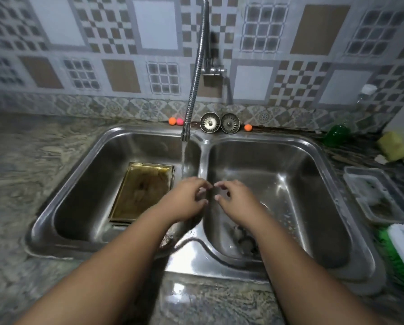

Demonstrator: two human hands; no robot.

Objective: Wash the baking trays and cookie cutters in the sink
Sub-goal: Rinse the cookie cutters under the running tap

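Below, a marbled grey-and-beige stone table (32,160) carries a double-bowl stainless steel sink (332,174), backed by a wall of patterned grey, white and brown tiles (154,26). A flexible ribbed metal tap hose (196,73) hangs from the wall and runs water into the left bowl, just beside the divider. The gold-coloured rectangular baking tray (140,191) lies flat in the left bowl, right of its middle, with bare steel showing to its left and behind it.

The left hand (184,202) and the right hand (236,202) hover over the divider, close together. Their fingers (202,182) are curled, tips facing one another. A small dark blur sits between them, and I cannot tell whether either hand has hold of anything.

On the back ledge stand two round metal sink strainers (210,122) beside small orange and pink balls (172,121). The table's right edge is crowded with a green bottle (337,134), a yellow sponge (395,146), a clear plastic container (379,195) and a green-and-white brush (402,242). A wide stretch of stone lies left of the sink.
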